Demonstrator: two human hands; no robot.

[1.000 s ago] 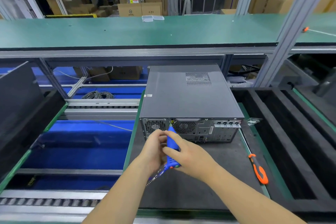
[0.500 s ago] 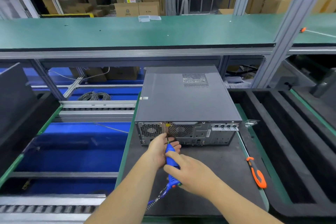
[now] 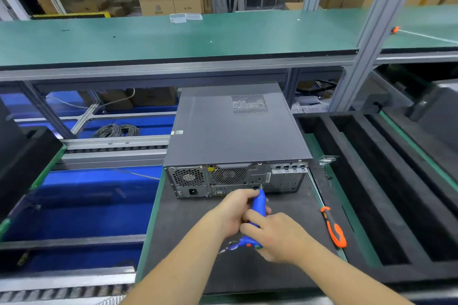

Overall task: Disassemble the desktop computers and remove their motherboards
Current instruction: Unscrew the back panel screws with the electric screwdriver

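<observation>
A grey desktop computer (image 3: 235, 131) lies flat on a dark mat (image 3: 193, 242), its rear panel with fans and ports facing me. Its lid is on. A blue electric screwdriver (image 3: 257, 208) points at the lower middle of that rear panel, its tip just at the panel. My right hand (image 3: 277, 238) grips the screwdriver's rear half. My left hand (image 3: 233, 210) curls round its front part near the tip. The screwdriver's cord trails down toward me.
An orange-and-black hand screwdriver (image 3: 334, 228) lies on the mat's right edge. Black foam trays (image 3: 386, 181) fill the right side. Left of the mat are blue conveyor bays (image 3: 81, 208) and rollers. A green shelf (image 3: 173, 37) spans overhead behind the computer.
Both hands with the blue screwdriver moved away from the upper screw near the fans, down and to the right along the rear panel. The tip now sits lower, by the ports.
</observation>
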